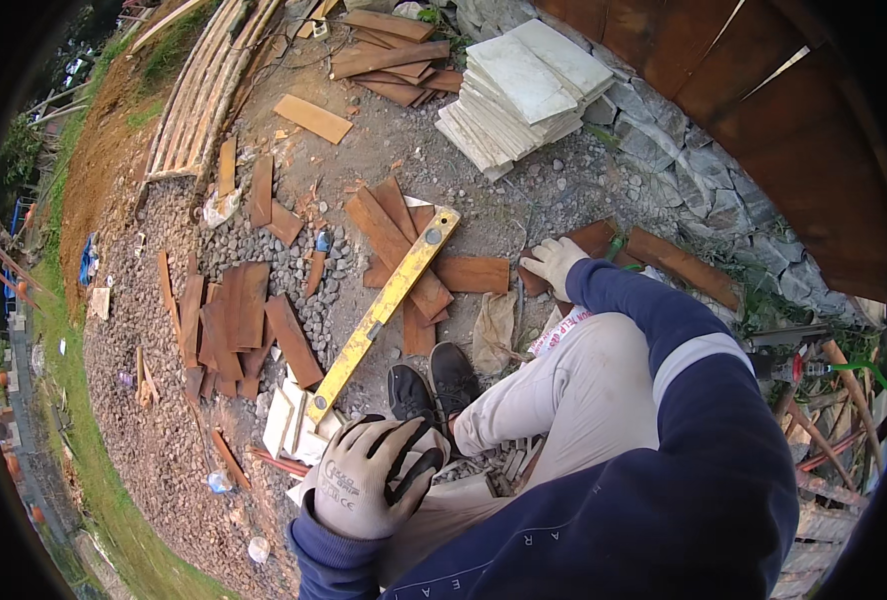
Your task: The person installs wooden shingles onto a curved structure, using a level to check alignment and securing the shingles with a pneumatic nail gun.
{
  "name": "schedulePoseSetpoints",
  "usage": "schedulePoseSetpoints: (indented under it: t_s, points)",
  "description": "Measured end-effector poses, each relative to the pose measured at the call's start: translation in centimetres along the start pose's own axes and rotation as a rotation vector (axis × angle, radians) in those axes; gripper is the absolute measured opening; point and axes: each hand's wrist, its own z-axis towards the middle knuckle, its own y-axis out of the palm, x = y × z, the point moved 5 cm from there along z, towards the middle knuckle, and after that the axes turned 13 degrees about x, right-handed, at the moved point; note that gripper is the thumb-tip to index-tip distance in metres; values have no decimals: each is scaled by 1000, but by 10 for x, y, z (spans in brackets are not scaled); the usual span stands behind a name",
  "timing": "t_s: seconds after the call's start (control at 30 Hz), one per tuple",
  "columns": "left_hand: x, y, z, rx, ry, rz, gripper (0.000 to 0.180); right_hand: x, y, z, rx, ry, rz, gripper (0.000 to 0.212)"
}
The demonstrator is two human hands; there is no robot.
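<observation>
My left hand point(369, 475), in a pale glove with black on the fingers, lies over my bent left knee. Its fingers are spread and hold nothing. Stretched out to the right, my right hand point(556, 265) wears a pale glove too. It rests on or just above a reddish-brown wooden board point(594, 238), its fingers extended and apart; whether they touch the wood I cannot tell. A yellow spirit level point(382, 315) slants across the ground before me, its near end by white tiles point(289, 415). Beyond it several brown boards point(399, 245) lie crossed.
More brown boards point(229, 325) lie on gravel at the left. Stacked white stone slabs point(524, 90) stand at the far right near a stone wall point(684, 150). A wooden frame point(199, 90) lies far left. A cloth point(494, 332) is beside my shoes point(454, 378).
</observation>
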Motion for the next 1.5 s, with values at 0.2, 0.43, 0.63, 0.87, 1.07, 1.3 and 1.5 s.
schedulePoseSetpoints:
  t_s: [0.2,0.43,0.63,0.87,1.07,1.3,1.5]
  points:
    - [5,7,8,-55,29,-4,51,4,-1,6,-398,58,39,39]
    - [15,18,17,-70,77,55,50,14,-8,-37,-448,198,200,49]
    - [13,28,8,-66,109,81,51,17,-7,-70,-314,400,350,63]
    - [11,35,7,-122,74,122,50,13,-15,-55,-305,189,93,60]
    - [14,38,13,-126,59,102,43,12,-24,-37,-292,127,53,34]
    - [10,53,37,-188,12,-9,40,48,-51,-52,174,476,414,30]
    - [18,72,77,-76,81,-64,46,47,-209,-131,1083,594,569,34]
